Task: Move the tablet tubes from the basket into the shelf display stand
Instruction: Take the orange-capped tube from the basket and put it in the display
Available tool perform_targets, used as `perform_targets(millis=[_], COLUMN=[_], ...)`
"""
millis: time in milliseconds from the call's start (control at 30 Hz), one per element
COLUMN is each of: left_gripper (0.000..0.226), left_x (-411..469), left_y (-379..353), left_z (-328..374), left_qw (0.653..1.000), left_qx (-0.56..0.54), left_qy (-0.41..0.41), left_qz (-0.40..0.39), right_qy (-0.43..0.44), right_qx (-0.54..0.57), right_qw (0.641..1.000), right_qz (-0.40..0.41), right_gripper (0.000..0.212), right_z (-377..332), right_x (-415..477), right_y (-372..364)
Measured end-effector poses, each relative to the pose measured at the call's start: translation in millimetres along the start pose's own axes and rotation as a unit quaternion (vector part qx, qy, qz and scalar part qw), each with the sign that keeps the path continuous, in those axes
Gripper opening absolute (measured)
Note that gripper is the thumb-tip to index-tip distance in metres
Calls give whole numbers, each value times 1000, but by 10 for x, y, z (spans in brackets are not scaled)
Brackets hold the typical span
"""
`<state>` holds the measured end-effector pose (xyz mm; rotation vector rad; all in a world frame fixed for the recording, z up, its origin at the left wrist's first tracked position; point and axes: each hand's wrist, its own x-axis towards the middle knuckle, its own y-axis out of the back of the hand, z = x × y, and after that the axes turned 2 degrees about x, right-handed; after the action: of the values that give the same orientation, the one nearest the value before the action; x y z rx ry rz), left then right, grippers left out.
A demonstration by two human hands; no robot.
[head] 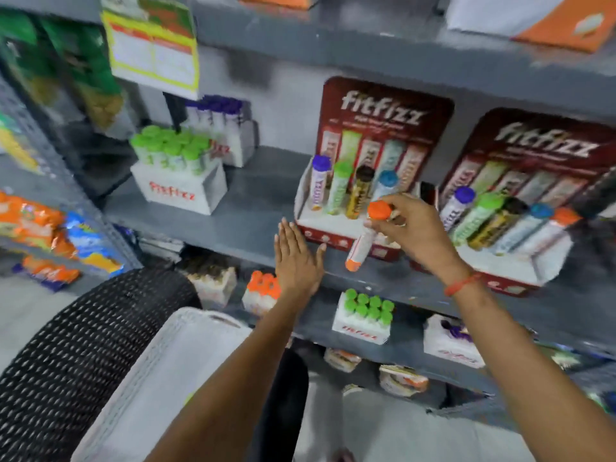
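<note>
The right hand (411, 228) pinches an orange-capped tablet tube (365, 236) near its cap, thumb and fingers closed around the top. The tube hangs tilted, its bottom end pointing down and left, in front of the near edge of the left fitfizz display stand (383, 128). The left hand (298, 258) is spread flat with fingers straight and together, palm facing the grey shelf (206, 221); it holds nothing, and whether it touches the shelf edge cannot be told.

The held tube sits just right of the left hand and directly before the stand's rightmost slot. Four tubes already stand in that stand: purple-capped (319, 185), green-capped (340, 186), black-capped (360, 191) and blue-capped (386, 183). A second display stand (533, 155) to the right carries five tubes.

A black woven basket (73, 355) lies near left, cut off by the frame; its contents are hidden. The whole view is motion-blurred, so the labels are hard to read.
</note>
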<state>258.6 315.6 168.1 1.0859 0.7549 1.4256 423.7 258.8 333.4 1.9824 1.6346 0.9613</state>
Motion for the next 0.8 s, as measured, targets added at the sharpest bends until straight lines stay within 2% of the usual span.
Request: perform_targets(millis=[167,267,433,533,567,667,800], left_gripper=[85,85,85,85,85,85,85], left_x=[-36,-17,-20,-29,-30,-34,-39], left_y=[-66,-63,-77,-65,-60,-45,-31], left_z=[47,48,34,36,38,42,42], left_qw=[998,997,995,995,995,994,993], left_qx=[11,31,59,64,65,66,73], left_qy=[39,39,34,34,34,36,39], left_qz=[-54,-65,-70,-71,-72,-76,-81], right_qy=[-46,-60,-114,-132,-134,-109,-91], right_qx=[-15,-88,-109,-107,-107,-135,-199], right_qw=[999,994,986,982,983,984,976], right_qz=[9,16,-58,-78,-72,-31,-3], right_gripper=[18,24,32,13,9,21,24], right_z=[48,-19,-86,-107,-104,-39,-34], right_x=[169,264,399,450,465,516,549], right_y=[465,617,785,788,776,737,728])
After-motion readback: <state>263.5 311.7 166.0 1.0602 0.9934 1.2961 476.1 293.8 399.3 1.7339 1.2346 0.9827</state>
